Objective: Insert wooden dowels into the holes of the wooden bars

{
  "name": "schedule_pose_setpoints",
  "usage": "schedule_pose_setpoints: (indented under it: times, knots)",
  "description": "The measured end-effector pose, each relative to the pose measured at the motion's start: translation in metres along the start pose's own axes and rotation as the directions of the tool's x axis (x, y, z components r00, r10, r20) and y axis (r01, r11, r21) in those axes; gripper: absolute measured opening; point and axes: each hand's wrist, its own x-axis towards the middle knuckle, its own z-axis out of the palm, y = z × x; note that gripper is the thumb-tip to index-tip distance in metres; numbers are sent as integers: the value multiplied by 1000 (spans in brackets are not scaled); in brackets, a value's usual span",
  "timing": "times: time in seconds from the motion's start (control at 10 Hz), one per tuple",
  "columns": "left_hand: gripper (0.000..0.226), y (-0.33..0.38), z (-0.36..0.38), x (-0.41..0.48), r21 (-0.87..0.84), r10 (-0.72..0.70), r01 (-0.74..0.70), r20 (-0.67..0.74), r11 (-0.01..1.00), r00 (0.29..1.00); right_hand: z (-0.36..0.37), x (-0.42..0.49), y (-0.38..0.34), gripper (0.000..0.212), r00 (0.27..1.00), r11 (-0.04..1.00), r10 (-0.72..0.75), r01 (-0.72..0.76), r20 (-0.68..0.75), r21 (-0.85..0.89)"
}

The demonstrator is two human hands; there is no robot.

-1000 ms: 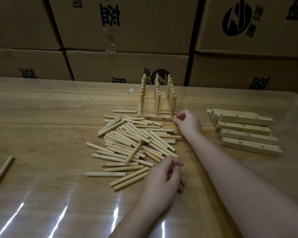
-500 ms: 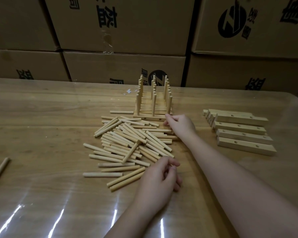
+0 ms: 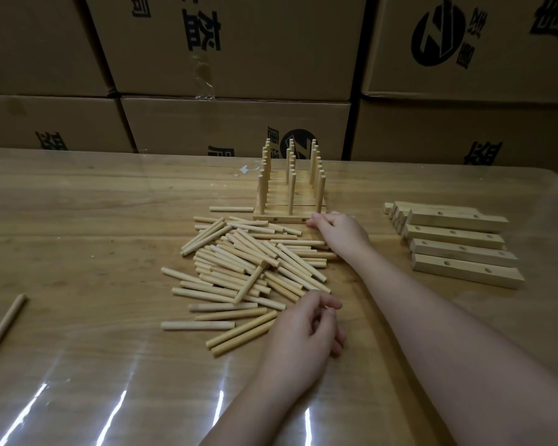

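Loose wooden dowels point(image 3: 248, 268) lie in a pile at the table's middle. Behind the pile stand several wooden bars point(image 3: 289, 202) side by side, with upright dowels point(image 3: 291, 191) in their holes. My right hand point(image 3: 342, 235) lies knuckles up at the right end of the nearest bar point(image 3: 281, 218), fingertips curled against its front corner. Its thumb is hidden, so a grip cannot be confirmed. My left hand point(image 3: 303, 329) rests on the table at the pile's near right edge, fingers loosely curled with nothing visible in them.
Several bars without dowels point(image 3: 458, 249) lie in a row at the right. A single dowel point(image 3: 4, 326) lies far left near the table's edge. Stacked cardboard boxes point(image 3: 232, 123) wall off the back of the glossy wooden table point(image 3: 78, 236).
My right hand has slid slightly left and nearer along the front bar's right end. The left hand has stayed in place by the pile.
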Motion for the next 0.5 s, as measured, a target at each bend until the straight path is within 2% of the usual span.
schedule_pose_setpoints:
  times: [0.4,0.5]
  knots:
    - [22,-4,0,2,1,4,-4,4,1000,1000,0,1,-2,42,1000,997,3,0,27,-76]
    - [22,-1,0,1,-40,-10,10,14,999,1000,-1,1,-2,41,999,999,31,-30,-15,42]
